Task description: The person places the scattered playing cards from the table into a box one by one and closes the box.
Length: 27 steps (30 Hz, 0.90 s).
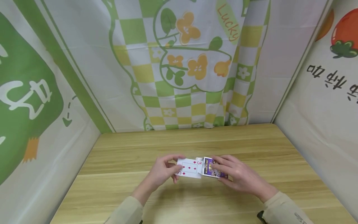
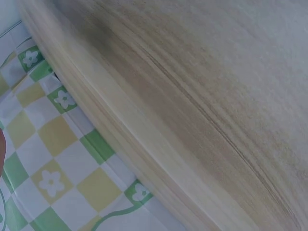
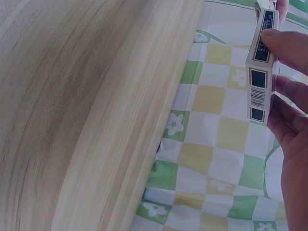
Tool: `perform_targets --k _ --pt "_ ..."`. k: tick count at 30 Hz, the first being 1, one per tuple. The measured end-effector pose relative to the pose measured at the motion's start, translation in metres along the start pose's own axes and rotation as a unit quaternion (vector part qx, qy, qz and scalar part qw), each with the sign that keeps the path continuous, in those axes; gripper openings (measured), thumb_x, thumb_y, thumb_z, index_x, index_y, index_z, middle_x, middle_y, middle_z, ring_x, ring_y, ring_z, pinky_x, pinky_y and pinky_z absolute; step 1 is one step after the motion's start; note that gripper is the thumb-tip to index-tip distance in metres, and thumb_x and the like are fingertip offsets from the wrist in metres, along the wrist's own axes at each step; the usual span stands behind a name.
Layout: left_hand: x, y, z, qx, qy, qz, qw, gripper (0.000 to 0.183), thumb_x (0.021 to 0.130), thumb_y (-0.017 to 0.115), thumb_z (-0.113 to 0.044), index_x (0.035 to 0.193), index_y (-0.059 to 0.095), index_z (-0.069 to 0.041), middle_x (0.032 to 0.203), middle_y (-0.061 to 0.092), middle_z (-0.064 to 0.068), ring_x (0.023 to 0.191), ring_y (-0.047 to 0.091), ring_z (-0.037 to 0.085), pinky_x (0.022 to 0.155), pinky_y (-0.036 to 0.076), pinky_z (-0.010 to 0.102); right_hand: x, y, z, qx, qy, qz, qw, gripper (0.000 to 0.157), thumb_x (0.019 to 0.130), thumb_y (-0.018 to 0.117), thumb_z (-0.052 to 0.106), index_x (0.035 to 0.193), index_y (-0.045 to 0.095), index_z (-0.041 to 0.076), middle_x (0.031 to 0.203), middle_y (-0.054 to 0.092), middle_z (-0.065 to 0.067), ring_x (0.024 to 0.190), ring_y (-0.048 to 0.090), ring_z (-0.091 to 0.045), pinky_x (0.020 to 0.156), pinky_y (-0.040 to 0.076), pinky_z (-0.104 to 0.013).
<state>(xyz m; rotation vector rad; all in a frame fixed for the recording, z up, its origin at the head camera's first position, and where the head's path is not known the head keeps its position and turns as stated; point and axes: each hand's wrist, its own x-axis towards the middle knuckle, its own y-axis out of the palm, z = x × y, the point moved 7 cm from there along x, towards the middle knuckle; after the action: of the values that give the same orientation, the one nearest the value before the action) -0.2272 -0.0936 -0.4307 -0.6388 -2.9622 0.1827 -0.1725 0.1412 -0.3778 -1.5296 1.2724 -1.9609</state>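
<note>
In the head view my left hand point(image 1: 160, 172) pinches the left end of a three of diamonds playing card point(image 1: 190, 172), thumb on its face. The card's other end lies at the open mouth of a purple-and-white playing card box point(image 1: 208, 169). My right hand point(image 1: 240, 175) grips that box from the right, fingers across its printed top. The right wrist view shows the box's end with a barcode point(image 3: 258, 97) and the thumb on its narrow side. How many cards lie beneath the top one is hidden. Only a sliver of finger shows in the left wrist view.
Both hands are above a wood-grain table point(image 1: 126, 149). Behind its far edge hangs a green-and-yellow checked cloth point(image 1: 193, 102). Printed white fabric walls stand at the left point(image 1: 81, 124) and right point(image 1: 316, 118).
</note>
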Motion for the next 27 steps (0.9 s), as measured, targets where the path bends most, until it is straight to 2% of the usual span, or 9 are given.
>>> perform_targets --k 4,8,12,20,24,27 --pt "0.0007 0.0006 0.0033 0.001 -0.016 0.0 0.9999 0.033 0.084 0.067 -0.018 0.117 0.063 -0.018 0.096 0.061 0.014 0.051 0.059 0.023 0.051 0.055 0.049 0.0005 0.0002 0.0008 -0.006 -0.006 0.004 1.0 0.057 0.069 0.075 0.017 0.124 0.06 0.012 0.134 0.05 -0.012 0.111 0.053 -0.027 0.088 0.052 -0.039" --pt "0.0032 0.0 0.0054 -0.025 -0.04 -0.001 0.9989 0.035 0.085 0.066 -0.015 0.119 0.062 -0.014 0.089 0.059 0.017 0.05 0.058 0.021 0.05 0.055 0.042 0.0012 0.0006 0.0027 -0.014 -0.021 0.006 1.0 0.058 0.068 0.076 0.017 0.123 0.061 0.011 0.132 0.052 -0.013 0.112 0.053 -0.027 0.089 0.051 -0.04" --pt "0.0045 -0.0008 0.0046 -0.047 -0.054 -0.002 0.9974 0.033 0.085 0.065 -0.012 0.118 0.063 -0.014 0.092 0.056 0.018 0.05 0.056 0.02 0.049 0.055 0.037 0.001 0.0011 0.0043 -0.016 -0.031 0.009 0.999 0.058 0.067 0.077 0.016 0.123 0.061 0.011 0.131 0.053 -0.013 0.113 0.052 -0.028 0.09 0.05 -0.04" --pt "0.0063 -0.0003 0.0021 -0.079 -0.05 -0.005 0.9956 0.036 0.085 0.066 -0.013 0.12 0.062 -0.007 0.103 0.054 0.02 0.051 0.057 0.019 0.046 0.054 0.031 0.0019 0.0021 0.0049 -0.012 -0.031 0.012 0.999 0.061 0.066 0.078 0.016 0.124 0.06 0.012 0.133 0.051 -0.011 0.114 0.052 -0.028 0.09 0.05 -0.041" --pt "0.0071 -0.0002 0.0019 -0.082 -0.05 -0.011 0.9953 0.035 0.085 0.066 -0.012 0.119 0.062 -0.008 0.104 0.052 0.02 0.052 0.058 0.022 0.047 0.055 0.034 0.0025 0.0016 0.0045 -0.006 -0.026 0.012 1.0 0.061 0.067 0.078 0.015 0.125 0.06 0.013 0.135 0.049 -0.009 0.113 0.052 -0.027 0.09 0.051 -0.04" --pt "0.0071 0.0002 0.0029 -0.069 -0.052 -0.017 0.9961 0.033 0.085 0.066 -0.012 0.117 0.063 -0.011 0.104 0.052 0.019 0.052 0.059 0.024 0.05 0.057 0.041 0.0023 0.0008 0.0041 0.001 -0.026 0.008 1.0 0.061 0.067 0.077 0.015 0.125 0.06 0.012 0.137 0.048 -0.008 0.113 0.052 -0.027 0.09 0.05 -0.04"
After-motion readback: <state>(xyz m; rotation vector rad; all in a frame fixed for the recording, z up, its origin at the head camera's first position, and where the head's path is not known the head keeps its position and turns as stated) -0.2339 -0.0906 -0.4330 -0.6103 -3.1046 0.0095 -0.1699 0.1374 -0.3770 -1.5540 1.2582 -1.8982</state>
